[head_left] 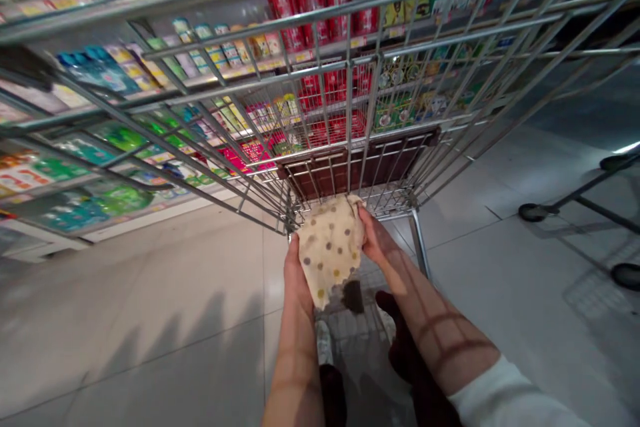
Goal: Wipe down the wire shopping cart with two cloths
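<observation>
A cream cloth [333, 240] with grey and yellow dots and a ragged-looking lower edge hangs between my two hands. Along its left side my left hand [297, 273] grips it, with the fingers mostly hidden behind the fabric. My right hand [371, 235] is closed on the upper right edge, where the cloth bunches a little. Both hands are low, in front of the brown panel [320, 175] of a metal wire shopping cart [349, 67], whose bars surround the upper view. Whether anything lies under the cloth is hidden.
Store shelves [150, 160] with bottles, red containers [313, 10] and green packs stand beyond the cart's bars. At right are the wheels [534, 212] of another cart. My feet stand on the pale tiled floor [200, 293] below, and bar shadows cross my arms.
</observation>
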Demonstrator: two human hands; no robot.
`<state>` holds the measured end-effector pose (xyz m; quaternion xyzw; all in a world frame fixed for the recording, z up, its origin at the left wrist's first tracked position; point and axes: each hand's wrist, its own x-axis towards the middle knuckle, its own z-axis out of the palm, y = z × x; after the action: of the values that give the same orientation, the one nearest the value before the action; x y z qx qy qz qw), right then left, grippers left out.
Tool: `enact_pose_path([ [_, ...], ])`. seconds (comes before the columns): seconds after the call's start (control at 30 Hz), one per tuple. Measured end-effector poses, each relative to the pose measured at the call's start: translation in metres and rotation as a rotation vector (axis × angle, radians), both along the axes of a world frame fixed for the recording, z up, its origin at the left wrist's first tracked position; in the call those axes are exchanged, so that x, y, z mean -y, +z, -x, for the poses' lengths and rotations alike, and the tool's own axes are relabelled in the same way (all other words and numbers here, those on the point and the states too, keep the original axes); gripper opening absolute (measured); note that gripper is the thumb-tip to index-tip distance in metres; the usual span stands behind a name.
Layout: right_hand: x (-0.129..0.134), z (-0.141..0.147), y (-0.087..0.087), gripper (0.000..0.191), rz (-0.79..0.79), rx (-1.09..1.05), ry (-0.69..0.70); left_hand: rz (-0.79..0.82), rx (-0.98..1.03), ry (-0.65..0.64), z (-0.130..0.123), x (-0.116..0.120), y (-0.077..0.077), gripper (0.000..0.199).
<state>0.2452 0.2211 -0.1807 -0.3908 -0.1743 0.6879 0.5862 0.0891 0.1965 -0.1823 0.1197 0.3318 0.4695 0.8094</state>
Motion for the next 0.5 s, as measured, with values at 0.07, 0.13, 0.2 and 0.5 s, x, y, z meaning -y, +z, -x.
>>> enact_pose_path([
  [0.07, 0.0, 0.001, 0.002, 0.04, -0.007, -0.078, -0.02, 0.111, 0.055, 0.054, 0.0, -0.001, 0.008, 0.058],
  [0.13, 0.001, 0.002, 0.006, 0.042, -0.025, -0.147, -0.023, 0.135, 0.084, 0.135, 0.001, -0.003, 0.015, 0.057],
  [0.2, 0.003, 0.001, 0.009, 0.045, -0.039, -0.163, 0.006, 0.107, 0.137, 0.26, 0.007, -0.007, 0.018, 0.053],
  [0.5, 0.003, 0.004, 0.002, 0.043, -0.044, -0.064, 0.033, -0.174, 0.044, 0.46, 0.031, -0.011, 0.011, 0.047],
])
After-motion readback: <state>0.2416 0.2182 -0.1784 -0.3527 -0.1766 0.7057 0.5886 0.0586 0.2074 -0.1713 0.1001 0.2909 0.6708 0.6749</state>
